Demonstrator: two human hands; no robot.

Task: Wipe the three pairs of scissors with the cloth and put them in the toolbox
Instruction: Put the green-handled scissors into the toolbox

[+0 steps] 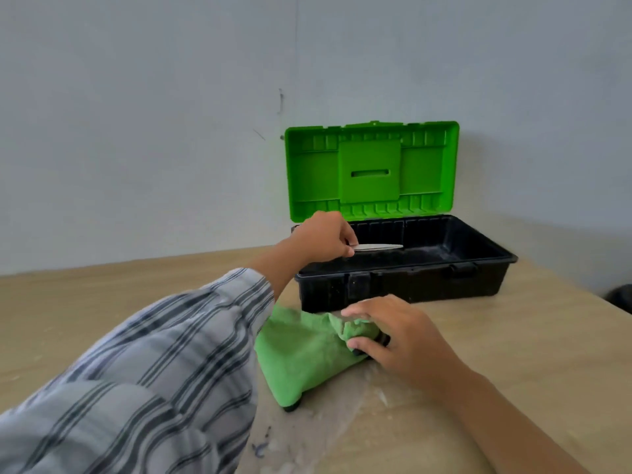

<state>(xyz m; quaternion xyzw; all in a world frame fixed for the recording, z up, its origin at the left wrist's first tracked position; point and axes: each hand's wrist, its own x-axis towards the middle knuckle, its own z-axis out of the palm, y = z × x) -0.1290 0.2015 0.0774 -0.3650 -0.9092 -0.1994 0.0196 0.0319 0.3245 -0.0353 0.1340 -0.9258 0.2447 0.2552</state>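
A black toolbox (485,282) with its green lid (371,169) raised stands at the back of the wooden table. My left hand (323,239) holds a pair of scissors (379,247) over the box's left end, the shut silver blades pointing right; the handles are hidden in my fingers. A green cloth (301,354) lies crumpled in front of the box. My right hand (400,336) rests on the cloth's right edge, thumb and fingers around a black object (383,338) mostly hidden under the cloth. Another black bit (291,407) pokes out below the cloth.
The wooden table (513,354) runs to a grey wall behind the box. A dark object (620,297) sits past the table's right edge. My striped sleeve (154,371) covers the lower left. Pale smears mark the table near me.
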